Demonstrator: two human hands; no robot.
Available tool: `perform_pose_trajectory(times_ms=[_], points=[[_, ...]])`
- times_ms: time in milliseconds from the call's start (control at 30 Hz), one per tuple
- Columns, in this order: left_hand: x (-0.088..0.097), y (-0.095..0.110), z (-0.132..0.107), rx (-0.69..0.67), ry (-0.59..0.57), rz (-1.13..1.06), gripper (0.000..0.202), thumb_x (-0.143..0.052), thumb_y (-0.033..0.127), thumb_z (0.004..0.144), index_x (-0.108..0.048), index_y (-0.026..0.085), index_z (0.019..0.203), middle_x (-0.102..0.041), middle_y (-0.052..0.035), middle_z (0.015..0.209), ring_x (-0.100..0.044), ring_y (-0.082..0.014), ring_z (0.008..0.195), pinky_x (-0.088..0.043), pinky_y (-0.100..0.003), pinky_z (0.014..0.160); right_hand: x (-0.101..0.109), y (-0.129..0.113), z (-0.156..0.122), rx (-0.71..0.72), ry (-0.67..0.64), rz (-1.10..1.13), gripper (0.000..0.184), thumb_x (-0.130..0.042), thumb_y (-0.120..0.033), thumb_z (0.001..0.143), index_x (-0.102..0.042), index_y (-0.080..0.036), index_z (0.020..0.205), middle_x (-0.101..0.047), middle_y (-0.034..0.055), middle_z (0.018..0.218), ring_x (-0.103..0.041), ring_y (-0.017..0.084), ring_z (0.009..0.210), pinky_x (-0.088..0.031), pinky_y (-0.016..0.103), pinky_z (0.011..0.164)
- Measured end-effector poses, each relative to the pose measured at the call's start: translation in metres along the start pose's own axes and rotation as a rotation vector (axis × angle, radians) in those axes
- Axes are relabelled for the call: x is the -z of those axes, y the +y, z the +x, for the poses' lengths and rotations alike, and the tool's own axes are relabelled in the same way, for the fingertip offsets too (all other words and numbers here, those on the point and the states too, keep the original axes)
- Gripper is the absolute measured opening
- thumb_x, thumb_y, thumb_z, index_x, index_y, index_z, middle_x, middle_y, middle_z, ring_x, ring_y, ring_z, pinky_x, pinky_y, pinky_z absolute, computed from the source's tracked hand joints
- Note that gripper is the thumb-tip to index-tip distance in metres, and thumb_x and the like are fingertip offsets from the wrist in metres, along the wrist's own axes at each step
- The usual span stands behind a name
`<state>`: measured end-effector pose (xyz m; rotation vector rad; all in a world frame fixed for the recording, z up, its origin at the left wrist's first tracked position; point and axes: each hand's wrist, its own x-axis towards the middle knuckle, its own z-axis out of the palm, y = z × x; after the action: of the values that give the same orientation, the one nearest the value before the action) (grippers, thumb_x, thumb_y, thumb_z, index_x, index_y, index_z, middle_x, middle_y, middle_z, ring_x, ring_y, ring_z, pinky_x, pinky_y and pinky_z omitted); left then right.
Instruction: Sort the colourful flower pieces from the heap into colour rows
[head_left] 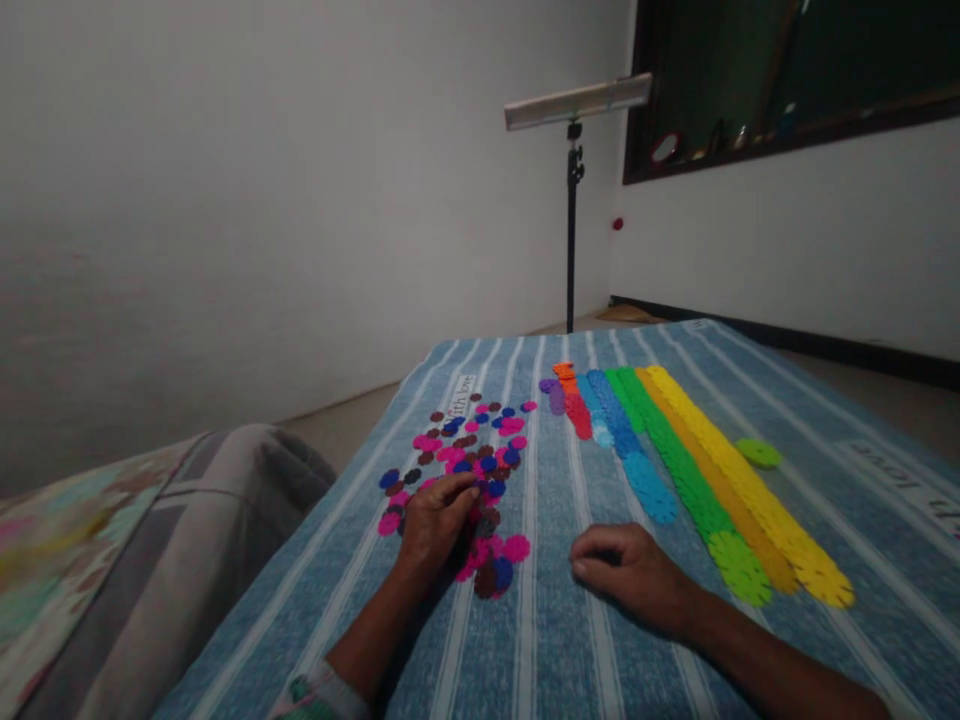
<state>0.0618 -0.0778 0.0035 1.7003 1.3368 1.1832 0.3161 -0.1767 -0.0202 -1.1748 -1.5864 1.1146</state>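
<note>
A loose scatter of pink, dark blue and brown plastic flower discs (pixel 474 455) lies on a blue striped cloth (pixel 540 620). My left hand (pixel 435 520) rests on the near part of this scatter, fingers curled over several discs. My right hand (pixel 626 572) lies on the cloth to the right, fingers curled in a loose fist, with what it holds hidden. Beyond it run sorted rows of discs: yellow (pixel 750 490), orange, green (pixel 686 480), light blue (pixel 626 450), red (pixel 577 412) and purple. A single lime disc (pixel 759 453) lies right of the yellow row.
A grey and patterned cushion or bedding (pixel 150 560) lies at the left. A light bar on a black stand (pixel 572 200) stands at the far wall corner. A dark window (pixel 787 70) is at the upper right. Bare floor lies beyond the cloth.
</note>
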Motion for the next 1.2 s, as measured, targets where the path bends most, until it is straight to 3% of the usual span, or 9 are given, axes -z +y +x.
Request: perform_pose_trajectory(times_ms=[167, 467, 600, 767, 933, 1200], points=[[-0.027, 0.015, 0.023, -0.007, -0.056, -0.042, 0.021, -0.071, 0.030, 0.068, -0.076, 0.017, 0.084, -0.074, -0.0054, 0.081, -0.066, -0.0199, 0.076, -0.052, -0.030, 0.071, 0.003, 0.004, 0.006, -0.055, 0.014, 0.100, 0.010, -0.065, -0.027, 0.074, -0.071, -0.019, 0.070, -0.067, -0.0001, 0.065, -0.058, 0.014, 0.062, -0.043, 0.024, 0.059], [-0.119, 0.031, 0.064, -0.088, -0.280, 0.049, 0.017, -0.060, 0.020, 0.070, -0.075, 0.017, 0.077, -0.073, -0.0045, 0.079, -0.064, -0.0182, 0.077, -0.050, -0.027, 0.069, 0.008, 0.000, 0.010, -0.106, -0.003, 0.320, 0.014, -0.067, -0.031, 0.075, -0.069, -0.017, 0.071, -0.070, 0.0026, 0.064, -0.063, 0.015, 0.062, -0.044, 0.025, 0.059], [-0.145, 0.029, 0.081, -0.168, -0.321, 0.120, 0.021, -0.055, 0.013, 0.071, -0.075, 0.017, 0.076, -0.073, -0.0044, 0.079, -0.065, -0.0176, 0.078, -0.049, -0.026, 0.073, 0.008, 0.000, 0.011, -0.115, -0.011, 0.351, 0.016, -0.068, -0.033, 0.074, -0.069, -0.017, 0.071, -0.070, 0.0023, 0.063, -0.061, 0.014, 0.060, -0.043, 0.025, 0.059], [-0.158, 0.028, 0.090, -0.198, -0.312, 0.185, 0.022, -0.055, 0.012, 0.071, -0.076, 0.016, 0.078, -0.073, -0.0044, 0.083, -0.065, -0.0178, 0.081, -0.049, -0.027, 0.075, 0.008, -0.001, 0.013, -0.121, -0.021, 0.365, 0.014, -0.068, -0.032, 0.072, -0.069, -0.018, 0.070, -0.070, 0.0020, 0.063, -0.062, 0.015, 0.061, -0.044, 0.025, 0.058], [-0.162, 0.025, 0.094, -0.142, -0.311, 0.184, 0.023, -0.054, 0.012, 0.071, -0.075, 0.016, 0.078, -0.071, -0.0026, 0.073, -0.063, -0.0160, 0.072, -0.047, -0.024, 0.068, 0.008, -0.003, 0.014, -0.130, -0.023, 0.380, 0.013, -0.068, -0.031, 0.071, -0.068, -0.018, 0.069, -0.070, 0.0015, 0.063, -0.063, 0.015, 0.062, -0.045, 0.026, 0.060], [-0.152, 0.023, 0.104, -0.150, -0.250, 0.218, 0.022, -0.055, 0.012, 0.070, -0.075, 0.015, 0.079, -0.069, -0.0022, 0.069, -0.062, -0.0165, 0.070, -0.046, -0.026, 0.068, 0.008, -0.004, 0.014, -0.126, -0.030, 0.366, 0.012, -0.066, -0.029, 0.070, -0.068, -0.018, 0.069, -0.070, 0.0013, 0.063, -0.061, 0.014, 0.059, -0.043, 0.024, 0.058]])
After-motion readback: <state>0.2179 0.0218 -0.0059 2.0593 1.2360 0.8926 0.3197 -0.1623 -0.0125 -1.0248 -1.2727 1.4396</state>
